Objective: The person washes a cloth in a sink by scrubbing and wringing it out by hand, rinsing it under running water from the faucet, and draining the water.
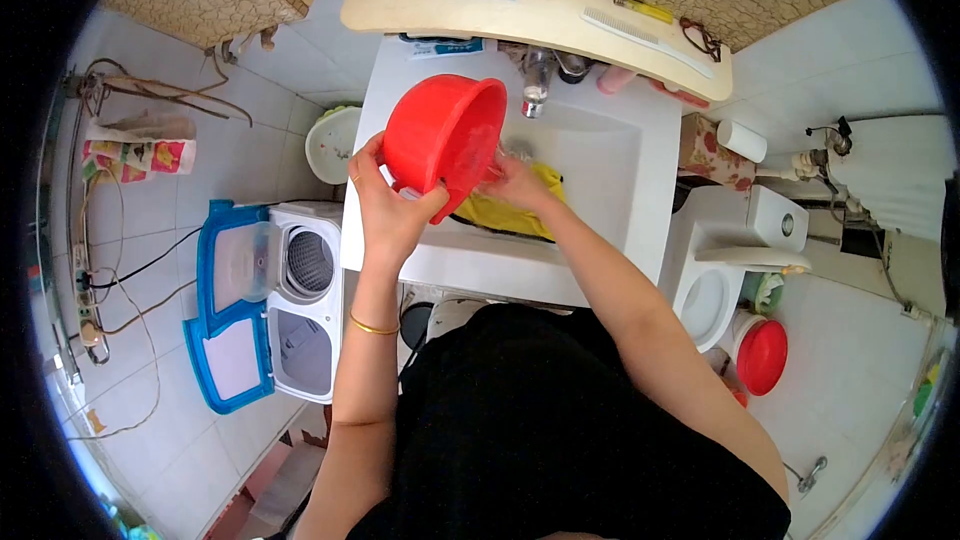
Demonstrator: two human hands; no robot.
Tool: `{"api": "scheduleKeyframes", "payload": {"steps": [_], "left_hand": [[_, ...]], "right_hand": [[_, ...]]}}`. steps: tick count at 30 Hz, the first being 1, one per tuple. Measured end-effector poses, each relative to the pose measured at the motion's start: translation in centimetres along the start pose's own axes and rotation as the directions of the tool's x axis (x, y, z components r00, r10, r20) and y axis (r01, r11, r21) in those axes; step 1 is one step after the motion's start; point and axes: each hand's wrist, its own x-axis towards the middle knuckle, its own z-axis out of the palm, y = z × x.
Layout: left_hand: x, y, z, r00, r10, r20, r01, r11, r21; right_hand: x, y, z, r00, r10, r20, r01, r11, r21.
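Nearest me: the person's black top (570, 430), seen from above, both arms reaching fwd. L hand (388, 205) is clamped on a red basin (428, 135), thumb at the rim, fingers round the outer wall; gold bangle (374, 327) on that wrist. Basin's held up over the sink's L side, tipped so its mouth faces the R hand. R hand (520, 185) is at that mouth, fingertips blurred; can't tell if it's gripping or only touching.

Basin looks like thin plastic: prob. light if empty, fairly stiff, unlikely to shatter, slippery if wet. Rim's the best hold, w/ a 2nd hand under the base if there's water in it; can't see how much, if any.

Just under R hand, yellow cloth (510, 218) in the white sink (605, 155); likely soft, heavier if soaked. Ahead of both hands, a faucet (536, 80), then a shelf (560, 25) w/ a white comb (645, 40). Left of L hand, washing machine (300, 302), blue lids up. Right of R forearm, a toilet (705, 270).
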Motion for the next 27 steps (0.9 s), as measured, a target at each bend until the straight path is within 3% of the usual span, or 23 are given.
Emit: {"api": "scheduleKeyframes", "payload": {"steps": [1, 4, 7, 13, 15, 17, 19, 22, 27], "left_hand": [[-0.1, 0.7, 0.0, 1.0, 0.007, -0.005, -0.007, 1.0, 0.008], [-0.4, 3.2, 0.1, 1.0, 0.017, -0.013, -0.016, 0.999, 0.037], [-0.8, 4.7, -0.1, 0.994, 0.106, -0.006, -0.105, 0.987, 0.123], [-2.6, 7.2, 0.4, 0.953, 0.301, 0.028, -0.297, 0.919, 0.258], [-3.3, 8.1, 0.7, 0.942, 0.333, 0.038, -0.33, 0.902, 0.279], [-4.0, 8.7, 1.0, 0.94, 0.336, 0.053, -0.337, 0.9, 0.277], [-4.6, 9.0, 1.3, 0.942, 0.332, 0.053, -0.333, 0.896, 0.295], [-5.5, 9.0, 1.7, 0.944, 0.327, 0.047, -0.325, 0.892, 0.313], [-7.0, 8.8, 2.3, 0.949, 0.31, 0.051, -0.311, 0.906, 0.287]], "right_hand": [[-0.2, -0.7, 0.2, 0.999, -0.023, -0.026, 0.024, 0.999, 0.036], [0.0, -1.9, 0.6, 0.997, 0.078, 0.018, -0.077, 0.876, 0.476], [-0.8, -2.6, 0.1, 0.993, -0.113, -0.037, 0.116, 0.989, 0.088], [-2.3, -5.0, 0.3, 0.988, -0.101, -0.121, 0.053, 0.936, -0.347], [-3.1, -5.6, 0.5, 0.99, -0.074, -0.118, 0.056, 0.987, -0.148], [-3.5, -5.2, 0.4, 0.986, -0.124, -0.115, 0.111, 0.987, -0.113], [-3.5, -3.1, 0.3, 0.963, -0.248, -0.105, 0.216, 0.945, -0.247], [-3.4, -1.3, 0.2, 0.955, -0.272, -0.119, 0.221, 0.919, -0.326], [-5.6, -2.1, -0.2, 0.951, -0.278, -0.133, 0.244, 0.943, -0.227]]}}
